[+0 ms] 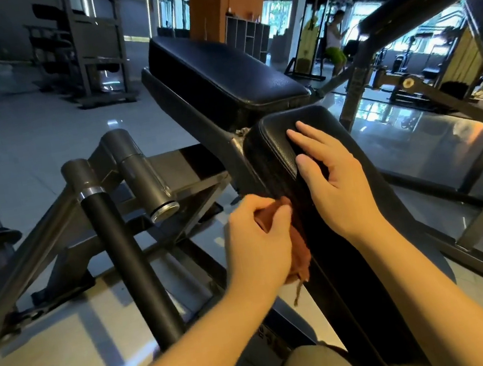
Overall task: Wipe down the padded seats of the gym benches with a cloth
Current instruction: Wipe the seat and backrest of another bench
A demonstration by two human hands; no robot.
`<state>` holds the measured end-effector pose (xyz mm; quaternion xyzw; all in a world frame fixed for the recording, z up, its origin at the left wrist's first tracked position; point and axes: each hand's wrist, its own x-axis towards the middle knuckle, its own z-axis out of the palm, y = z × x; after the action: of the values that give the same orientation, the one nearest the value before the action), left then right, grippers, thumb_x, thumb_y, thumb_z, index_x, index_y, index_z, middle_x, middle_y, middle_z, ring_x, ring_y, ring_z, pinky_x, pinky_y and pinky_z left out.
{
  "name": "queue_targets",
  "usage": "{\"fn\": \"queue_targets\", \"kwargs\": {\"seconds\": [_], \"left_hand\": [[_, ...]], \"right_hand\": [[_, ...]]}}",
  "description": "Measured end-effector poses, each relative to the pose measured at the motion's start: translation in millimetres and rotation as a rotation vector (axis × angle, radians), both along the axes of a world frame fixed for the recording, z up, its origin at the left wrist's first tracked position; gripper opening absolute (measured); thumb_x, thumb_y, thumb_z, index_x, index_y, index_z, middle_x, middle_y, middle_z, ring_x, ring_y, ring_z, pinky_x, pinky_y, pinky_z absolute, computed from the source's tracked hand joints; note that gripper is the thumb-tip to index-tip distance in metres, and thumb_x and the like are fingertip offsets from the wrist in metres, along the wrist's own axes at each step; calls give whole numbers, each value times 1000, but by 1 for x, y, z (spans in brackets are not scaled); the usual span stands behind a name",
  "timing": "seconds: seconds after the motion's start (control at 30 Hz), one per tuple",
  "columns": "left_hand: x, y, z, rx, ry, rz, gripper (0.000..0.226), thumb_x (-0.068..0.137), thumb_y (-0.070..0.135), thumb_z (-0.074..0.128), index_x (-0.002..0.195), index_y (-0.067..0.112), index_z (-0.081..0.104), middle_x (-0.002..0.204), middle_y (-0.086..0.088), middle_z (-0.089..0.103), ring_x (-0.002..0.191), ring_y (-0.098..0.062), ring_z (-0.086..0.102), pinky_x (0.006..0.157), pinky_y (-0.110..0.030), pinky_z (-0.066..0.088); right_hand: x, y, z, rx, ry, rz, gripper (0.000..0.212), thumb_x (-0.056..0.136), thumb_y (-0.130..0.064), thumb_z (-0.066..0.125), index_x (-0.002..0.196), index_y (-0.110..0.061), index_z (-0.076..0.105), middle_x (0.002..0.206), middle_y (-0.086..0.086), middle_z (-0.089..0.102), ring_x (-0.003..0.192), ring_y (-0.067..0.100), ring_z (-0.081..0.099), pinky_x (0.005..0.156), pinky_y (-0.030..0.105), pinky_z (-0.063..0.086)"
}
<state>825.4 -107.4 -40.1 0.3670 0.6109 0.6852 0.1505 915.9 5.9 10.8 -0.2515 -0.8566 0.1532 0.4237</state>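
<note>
A black padded seat [294,124] runs from the lower middle up to the centre. Beyond it lies a second black pad [216,69], the bench's backrest. My left hand [255,240] grips a rust-orange cloth [299,246] and holds it against the left side edge of the near pad. A loose thread hangs from the cloth. My right hand [334,180] rests on top of the near pad with its fingers mostly straight, holding nothing.
A dark steel frame with round weight pegs [136,167] stands left of the bench. A black bar [129,263] slants down beside my left arm. Grey frame tubes [477,120] cross on the right. A person [335,41] stands far back near other machines. The floor is glossy tile.
</note>
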Motion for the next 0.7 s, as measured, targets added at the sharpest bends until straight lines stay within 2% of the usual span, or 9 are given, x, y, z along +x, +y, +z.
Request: {"fn": "queue_targets", "kwargs": {"seconds": [0.07, 0.13, 0.3, 0.37, 0.43, 0.53, 0.63, 0.7], "left_hand": [[13, -5, -11, -50, 44, -27, 8, 93, 21, 71, 86, 23, 68, 74, 5, 68, 73, -3, 66, 60, -13, 46], [1, 1, 5, -18, 96, 30, 6, 93, 20, 71, 87, 22, 69, 75, 7, 66, 75, 2, 64, 62, -10, 45], [-53, 26, 56, 53, 46, 174, 6, 96, 26, 67, 98, 20, 67, 90, 7, 65, 83, -1, 61, 67, -17, 46], [-38, 20, 44, 65, 41, 151, 6, 98, 26, 66, 97, 20, 65, 87, 6, 65, 79, 0, 63, 62, -12, 43], [-10, 8, 14, 31, 1, 57, 7, 98, 23, 67, 93, 20, 65, 77, 3, 65, 69, -1, 65, 56, -13, 46], [15, -6, -20, -94, 101, -69, 10, 93, 23, 70, 86, 27, 65, 73, 5, 67, 70, -5, 66, 62, -19, 48], [-8, 2, 6, -38, 143, -38, 7, 92, 23, 73, 86, 26, 70, 75, 9, 68, 73, 3, 64, 65, -9, 45], [-37, 15, 38, 50, 114, 70, 4, 93, 24, 72, 89, 22, 70, 82, 8, 65, 79, 2, 63, 71, -12, 48]], "right_hand": [[0, -1, 0, -11, -1, 2, 47, 103, -35, 43, 148, -30, 51, 158, -16, 40, 147, 1, 30, 121, 33, 24], [1, -2, 0, -17, 5, 15, 46, 103, -34, 43, 148, -30, 51, 158, -15, 40, 148, 2, 30, 122, 33, 24], [0, 0, -1, -5, 7, 11, 46, 103, -33, 44, 148, -28, 52, 157, -13, 42, 147, 2, 32, 120, 29, 23], [0, -1, 0, -5, 16, 8, 46, 103, -33, 44, 148, -28, 52, 157, -14, 42, 146, 1, 32, 119, 27, 23], [-1, -1, 0, -1, 16, 3, 46, 102, -33, 44, 147, -28, 53, 157, -14, 43, 146, 1, 32, 117, 22, 22], [0, -1, 0, -6, 12, 5, 45, 103, -32, 45, 147, -27, 53, 157, -15, 43, 145, 0, 32, 113, 14, 21], [1, -1, 0, -9, 15, 9, 44, 104, -31, 45, 147, -27, 53, 157, -14, 43, 146, 2, 33, 117, 23, 24], [1, -1, 0, -14, 20, 11, 45, 103, -30, 46, 147, -27, 53, 157, -13, 43, 146, 3, 33, 120, 29, 25]]}}
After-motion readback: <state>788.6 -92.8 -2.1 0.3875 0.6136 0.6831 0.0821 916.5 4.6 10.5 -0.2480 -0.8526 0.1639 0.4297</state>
